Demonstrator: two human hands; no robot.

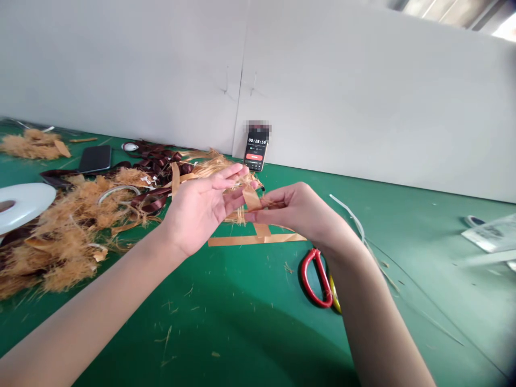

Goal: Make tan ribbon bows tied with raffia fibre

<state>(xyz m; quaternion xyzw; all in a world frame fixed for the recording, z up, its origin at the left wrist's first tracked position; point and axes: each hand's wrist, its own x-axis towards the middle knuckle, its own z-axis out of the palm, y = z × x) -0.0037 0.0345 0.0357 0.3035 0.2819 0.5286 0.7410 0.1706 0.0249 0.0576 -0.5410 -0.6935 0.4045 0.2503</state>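
Note:
My right hand [290,207] is closed in a pinch on a tan ribbon [252,198], which hangs in a band from near its fingertips. Fine straw-like fibres show around the pinch. My left hand [205,201] is palm up beside it, fingers stretched out, the lower ones close to or touching the ribbon. Just below, a flat tan strip [234,241] lies across the green table. Behind the fingers is a bundle of golden straw [213,161], partly hidden. Scissors with red handles [308,279] lie by my right forearm, which covers part of them.
Tufts of brown fibre [72,215] and dark brown ribbon [153,201] heap up at left, beside a white spool [28,204] and a dark phone [95,159]. A phone showing a timer [257,150] leans on the white wall [363,97]. A clear plastic packet [492,234] lies right.

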